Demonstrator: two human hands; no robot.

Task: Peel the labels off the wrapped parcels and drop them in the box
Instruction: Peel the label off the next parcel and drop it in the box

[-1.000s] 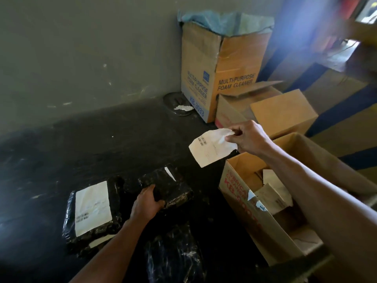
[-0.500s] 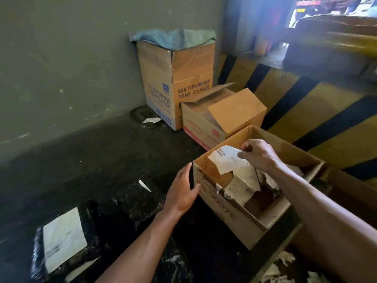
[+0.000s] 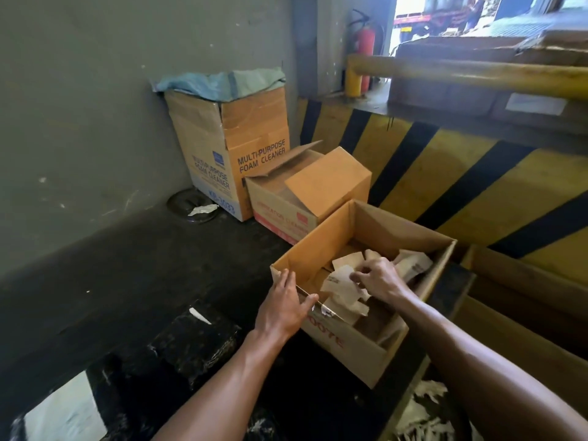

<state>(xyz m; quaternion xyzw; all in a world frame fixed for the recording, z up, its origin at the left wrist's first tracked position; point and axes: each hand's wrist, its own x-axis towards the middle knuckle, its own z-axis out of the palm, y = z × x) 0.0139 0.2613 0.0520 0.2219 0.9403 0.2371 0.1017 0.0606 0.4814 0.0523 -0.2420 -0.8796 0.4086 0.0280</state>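
Observation:
An open cardboard box (image 3: 337, 348) sits on the dark floor, with several peeled labels lying inside. My right hand (image 3: 378, 278) is down inside the box, its fingers pinched on a white label (image 3: 339, 278). My left hand (image 3: 286, 305) grips the box's near-left rim. A black wrapped parcel (image 3: 199, 342) with only a small white scrap on it lies left of the box. Another black parcel bearing a white label (image 3: 63, 412) lies at the bottom left.
A tall foam-cleaner box (image 3: 229, 154) with a blue bag stands against the grey wall. A smaller open box (image 3: 305, 195) stands beside it. A yellow-and-black striped barrier (image 3: 445, 173) runs along the right. Shredded white paper (image 3: 423, 415) lies at bottom right.
My right hand carried the peeled label from above the floor down into the box. My left hand left the black parcel and took hold of the box rim.

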